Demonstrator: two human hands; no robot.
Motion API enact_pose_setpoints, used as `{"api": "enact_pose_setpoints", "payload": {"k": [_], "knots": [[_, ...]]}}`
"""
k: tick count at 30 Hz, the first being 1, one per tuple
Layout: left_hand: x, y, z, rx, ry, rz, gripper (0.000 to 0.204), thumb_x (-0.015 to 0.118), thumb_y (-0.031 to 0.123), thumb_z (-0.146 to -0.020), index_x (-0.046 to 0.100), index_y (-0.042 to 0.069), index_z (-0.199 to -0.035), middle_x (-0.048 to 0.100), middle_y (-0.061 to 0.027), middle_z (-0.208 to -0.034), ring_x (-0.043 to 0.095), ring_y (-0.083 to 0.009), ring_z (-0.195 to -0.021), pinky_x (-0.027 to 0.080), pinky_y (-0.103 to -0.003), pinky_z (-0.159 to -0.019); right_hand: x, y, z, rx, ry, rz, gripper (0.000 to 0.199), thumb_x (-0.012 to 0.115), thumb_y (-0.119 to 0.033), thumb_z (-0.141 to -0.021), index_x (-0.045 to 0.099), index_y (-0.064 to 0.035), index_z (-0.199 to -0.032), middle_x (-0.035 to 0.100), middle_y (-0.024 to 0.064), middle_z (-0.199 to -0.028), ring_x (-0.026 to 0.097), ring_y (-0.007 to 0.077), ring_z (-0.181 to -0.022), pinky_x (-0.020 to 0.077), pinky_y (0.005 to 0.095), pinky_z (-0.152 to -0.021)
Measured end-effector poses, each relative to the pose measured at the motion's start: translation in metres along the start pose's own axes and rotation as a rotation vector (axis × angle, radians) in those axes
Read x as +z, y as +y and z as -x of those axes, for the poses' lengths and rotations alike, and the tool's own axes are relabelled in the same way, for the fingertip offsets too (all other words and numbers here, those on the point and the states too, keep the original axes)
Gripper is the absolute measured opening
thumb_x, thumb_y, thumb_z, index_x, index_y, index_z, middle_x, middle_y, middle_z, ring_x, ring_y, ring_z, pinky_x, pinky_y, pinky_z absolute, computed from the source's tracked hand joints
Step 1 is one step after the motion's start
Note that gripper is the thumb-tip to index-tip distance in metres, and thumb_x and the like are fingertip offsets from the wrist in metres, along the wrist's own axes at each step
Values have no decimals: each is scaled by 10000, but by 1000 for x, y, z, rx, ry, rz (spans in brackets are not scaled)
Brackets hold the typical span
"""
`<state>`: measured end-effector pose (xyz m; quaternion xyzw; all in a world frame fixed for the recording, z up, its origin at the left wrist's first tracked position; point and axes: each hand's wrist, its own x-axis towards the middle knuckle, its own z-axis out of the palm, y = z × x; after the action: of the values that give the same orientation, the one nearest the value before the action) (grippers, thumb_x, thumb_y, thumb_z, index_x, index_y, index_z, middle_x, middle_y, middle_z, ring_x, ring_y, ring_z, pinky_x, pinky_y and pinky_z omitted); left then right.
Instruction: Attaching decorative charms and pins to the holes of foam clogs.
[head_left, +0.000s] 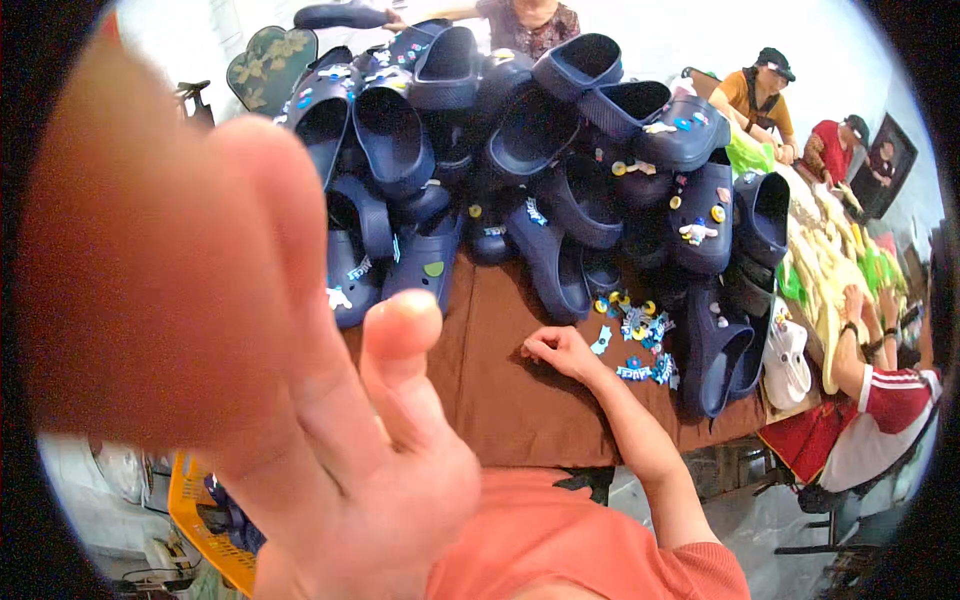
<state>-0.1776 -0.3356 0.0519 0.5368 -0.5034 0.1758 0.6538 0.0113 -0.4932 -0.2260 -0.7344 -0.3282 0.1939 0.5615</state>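
Observation:
My left hand (290,370) looms large and blurred before the camera, covering much of the left side. Its fingers are stretched out and the little finger stands apart; nothing shows in it. On the brown-covered table (500,410) lies my right hand (565,350), fingers curled in loosely, with no object visible in them. Just right of it is a small heap of shoe charms (645,335) in blue, white and yellow. Beyond both hands rises a pile of navy clogs (530,135), several with charms on their uppers. My left hand hides part of the pile.
A white clog (787,362) sits at the table's right end. An orange-yellow crate (190,520) holding dark items stands at the lower left. A person (530,25) is across the table. Other people work at a table with pale yellow pieces (825,250) on the right.

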Motion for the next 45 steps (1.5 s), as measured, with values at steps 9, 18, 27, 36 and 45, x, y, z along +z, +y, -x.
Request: {"api": "enact_pose_setpoints", "payload": {"k": [9, 18, 27, 36, 45], "knots": [[-4, 11, 15, 215, 158, -59, 393, 434, 264, -1010, 525, 29, -1311, 376, -195, -1467, 301, -301, -1389, 147, -412, -1154, -1, 4, 2, 107, -51, -7, 286, 641, -274, -944, 711, 1, -911, 714, 27, -833, 614, 67, -803, 496, 267, -720], [-30, 42, 30, 363, 340, -220, 375, 453, 252, -999, 537, 27, -1286, 399, -189, -1428, 325, -295, -1354, 172, -408, -1132, -1, -8, 3, 90, -93, -61, 242, 641, -237, -951, 708, -5, -958, 711, 16, -894, 607, 67, -847, 498, 267, -765], [-47, 59, 39, 362, 352, -335, 356, 471, 241, -989, 550, 25, -1262, 422, -183, -1390, 350, -289, -1318, 197, -404, -1110, -2, -5, 8, -3, -80, 152, 259, 650, -266, -938, 711, -14, -948, 718, 46, -868, 615, 82, -833, 505, 282, -758], [-50, 53, 36, 369, 365, -338, 338, 489, 229, -978, 563, 24, -1237, 445, -177, -1351, 375, -284, -1282, 222, -400, -1087, 0, -5, 5, -22, -91, 146, 270, 667, -279, -923, 708, -14, -961, 722, 58, -870, 629, 93, -806, 508, 294, -733], [-52, 53, 33, 380, 326, -337, 320, 508, 217, -968, 576, 22, -1213, 468, -171, -1313, 400, -278, -1247, 247, -396, -1065, -1, -9, 3, -88, -86, 220, 262, 668, -281, -919, 702, -26, -973, 718, 104, -911, 668, 158, -841, 514, 327, -760]]}}
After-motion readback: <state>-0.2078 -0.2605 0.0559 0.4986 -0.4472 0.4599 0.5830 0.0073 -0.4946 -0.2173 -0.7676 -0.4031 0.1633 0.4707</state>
